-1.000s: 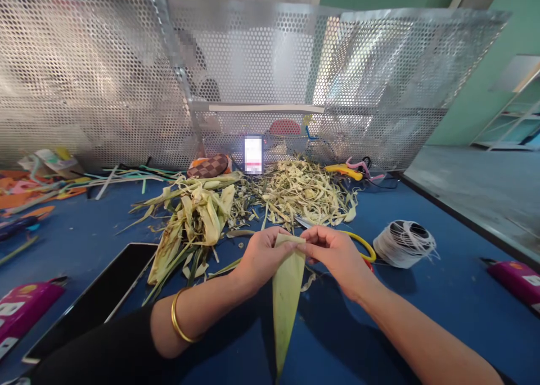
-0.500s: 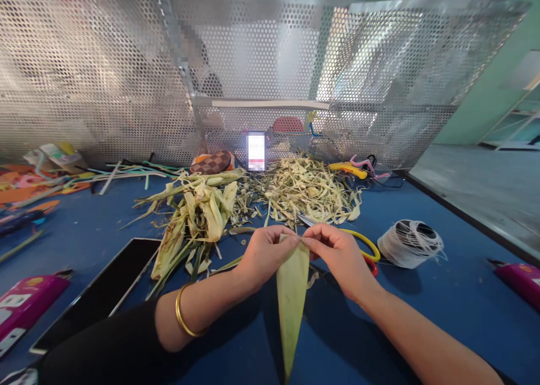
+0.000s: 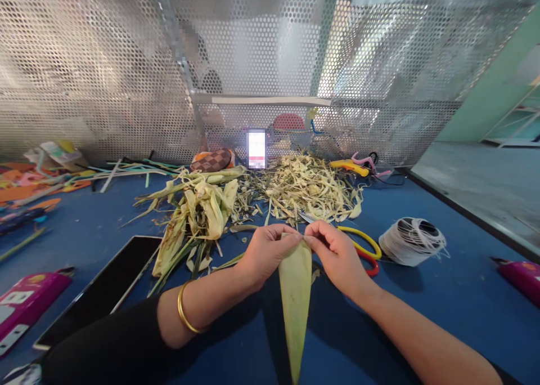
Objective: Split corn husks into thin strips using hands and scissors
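Note:
A long pale green corn husk (image 3: 296, 300) hangs from my fingers, its broad end up and its point toward me. My left hand (image 3: 268, 254) pinches the upper edge between thumb and fingers. Right beside it, my right hand (image 3: 336, 255) pinches the same top edge near the corner, fingertips almost touching the left ones. Just behind my right hand lie scissors with yellow and red handles (image 3: 366, 244), their blades partly hidden. A heap of shredded husk strips (image 3: 312, 188) is beyond my hands, and a bunch of whole husks (image 3: 206, 205) rests left of it.
A spool of white string (image 3: 412, 242) stands on the right. At left are a dark-screened tablet (image 3: 101, 286) and a magenta device (image 3: 31, 306). A lit phone (image 3: 256, 148) stands before the perforated metal screen (image 3: 261, 47). A yellow tool (image 3: 349, 166) lies by the heap.
My hands keep their pinch on the corn husk. The husk and its lower tip have shifted slightly to the right, and the whole view has moved a little.

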Demonstrator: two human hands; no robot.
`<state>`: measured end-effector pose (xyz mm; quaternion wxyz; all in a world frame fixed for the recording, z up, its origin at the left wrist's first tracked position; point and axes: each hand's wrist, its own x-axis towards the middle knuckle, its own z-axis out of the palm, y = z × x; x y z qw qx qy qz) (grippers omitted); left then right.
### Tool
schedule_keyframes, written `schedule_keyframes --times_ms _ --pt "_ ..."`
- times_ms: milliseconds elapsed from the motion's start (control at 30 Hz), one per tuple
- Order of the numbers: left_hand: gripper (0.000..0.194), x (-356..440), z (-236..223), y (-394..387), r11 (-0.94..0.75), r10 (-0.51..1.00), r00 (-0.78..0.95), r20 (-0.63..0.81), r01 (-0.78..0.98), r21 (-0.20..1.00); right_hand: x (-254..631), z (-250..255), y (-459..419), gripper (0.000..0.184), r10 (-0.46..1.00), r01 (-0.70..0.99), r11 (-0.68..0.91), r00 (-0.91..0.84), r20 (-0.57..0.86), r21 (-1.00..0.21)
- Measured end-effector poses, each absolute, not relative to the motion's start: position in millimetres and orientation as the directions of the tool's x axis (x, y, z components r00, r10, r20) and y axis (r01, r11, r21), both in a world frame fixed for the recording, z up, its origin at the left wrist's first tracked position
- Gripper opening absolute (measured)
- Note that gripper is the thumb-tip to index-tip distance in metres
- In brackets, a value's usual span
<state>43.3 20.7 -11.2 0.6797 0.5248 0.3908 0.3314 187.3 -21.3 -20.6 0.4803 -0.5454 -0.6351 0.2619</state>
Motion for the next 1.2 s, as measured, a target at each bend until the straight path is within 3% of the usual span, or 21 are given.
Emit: schedule_keyframes --times_ms 533,800,1200 --pt "0.022 43.3 -11.3 19.7 0.245 0.863 0.473 -0.176 -0.087 0.966 187.5 -27.3 -22.6 0.014 0.861 0.62 0.395 0.008 0.509 -0.678" --pt "0.024 44.0 -13.5 22.3 0.124 0.892 0.442 -0.09 -0.048 0.991 186.1 -23.2 -21.0 0.015 0.933 0.413 0.245 0.147 0.329 -0.877" --pt "0.022 44.8 -14.9 20.9 0.185 0.888 0.438 -0.142 -0.057 0.981 186.5 -26.1 -20.8 0.019 0.942 0.349 0.177 0.211 0.261 -0.92"
